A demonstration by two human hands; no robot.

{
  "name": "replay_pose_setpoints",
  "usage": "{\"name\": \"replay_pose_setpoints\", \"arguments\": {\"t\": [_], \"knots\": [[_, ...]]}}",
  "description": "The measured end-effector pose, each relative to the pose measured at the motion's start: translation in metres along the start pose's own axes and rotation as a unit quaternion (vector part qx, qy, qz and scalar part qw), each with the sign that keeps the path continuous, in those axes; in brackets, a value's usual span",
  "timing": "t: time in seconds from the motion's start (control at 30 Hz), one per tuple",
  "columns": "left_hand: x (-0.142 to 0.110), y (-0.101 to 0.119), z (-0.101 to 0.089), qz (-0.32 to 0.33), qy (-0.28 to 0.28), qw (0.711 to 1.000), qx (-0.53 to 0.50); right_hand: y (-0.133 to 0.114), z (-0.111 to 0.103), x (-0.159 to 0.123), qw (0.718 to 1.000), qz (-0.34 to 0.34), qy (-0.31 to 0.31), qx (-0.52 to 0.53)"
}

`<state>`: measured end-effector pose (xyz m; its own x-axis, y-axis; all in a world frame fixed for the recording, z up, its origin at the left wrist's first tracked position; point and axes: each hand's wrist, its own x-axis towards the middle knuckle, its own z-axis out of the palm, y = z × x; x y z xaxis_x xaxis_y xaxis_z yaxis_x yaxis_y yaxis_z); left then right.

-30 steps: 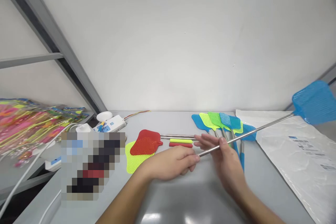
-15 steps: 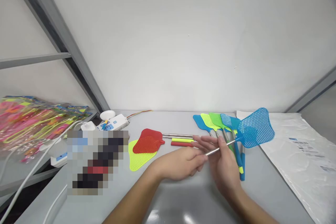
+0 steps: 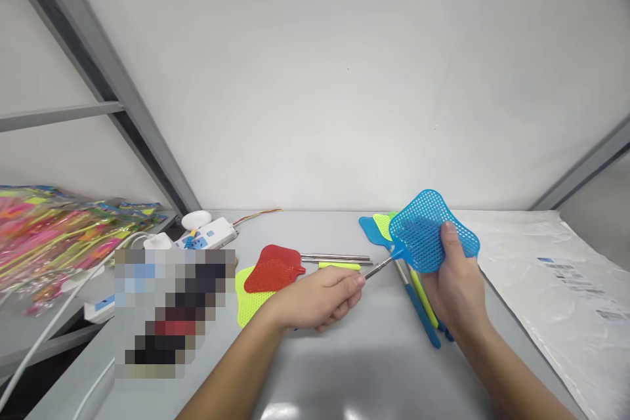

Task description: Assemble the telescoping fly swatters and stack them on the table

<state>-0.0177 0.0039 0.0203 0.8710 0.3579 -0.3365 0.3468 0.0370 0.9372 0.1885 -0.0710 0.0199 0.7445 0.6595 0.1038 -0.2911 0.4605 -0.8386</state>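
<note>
Right of the right hand (image 3: 457,282), a crinkled white plastic mailer (image 3: 556,302) with printed marks lies on the table (image 3: 374,367). Well left of the left hand (image 3: 322,298) I see a white power strip (image 3: 211,234), a rounded white object (image 3: 195,219) beside it, and beyond those, bright clear-wrapped packets (image 3: 54,233) heaped up. Behind both hands rises a pale wall (image 3: 339,79).

Looks like small workshop or packing station. Grey tabletop (image 3: 325,374) set against white panel (image 3: 315,79) in metal frame (image 3: 113,75). Several swatters (image 3: 375,231), loose heads (image 3: 273,266) and rods (image 3: 335,257) laid out in groups. Left: bagged goods (image 3: 63,236) heaped on side shelf (image 3: 59,312), power strip (image 3: 221,231) near. Right: big white printed bag (image 3: 531,236).
</note>
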Motion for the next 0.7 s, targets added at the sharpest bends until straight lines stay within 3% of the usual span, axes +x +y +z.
{"name": "replay_pose_setpoints", "arguments": {"t": [0.17, 0.3, 0.5, 0.6, 0.7], "knots": [[0.004, -0.001, -0.002, -0.021, -0.008, 0.999, -0.044, 0.003, -0.005, 0.0, 0.998, 0.02, -0.035, -0.053], [0.008, -0.004, 0.001, -0.043, -0.014, 0.996, -0.072, 0.004, -0.008, 0.003, 0.996, 0.043, -0.067, -0.033], [0.008, -0.004, 0.003, -0.043, -0.024, 0.991, -0.121, 0.002, -0.006, 0.001, 0.994, 0.064, -0.072, -0.044], [0.012, -0.005, 0.003, -0.028, -0.021, 0.985, -0.168, 0.008, -0.005, -0.005, 0.982, 0.102, -0.145, -0.062], [0.023, -0.005, 0.01, 0.056, 0.052, 0.964, -0.255, 0.021, -0.005, -0.023, 0.949, 0.112, -0.257, -0.146]]}}
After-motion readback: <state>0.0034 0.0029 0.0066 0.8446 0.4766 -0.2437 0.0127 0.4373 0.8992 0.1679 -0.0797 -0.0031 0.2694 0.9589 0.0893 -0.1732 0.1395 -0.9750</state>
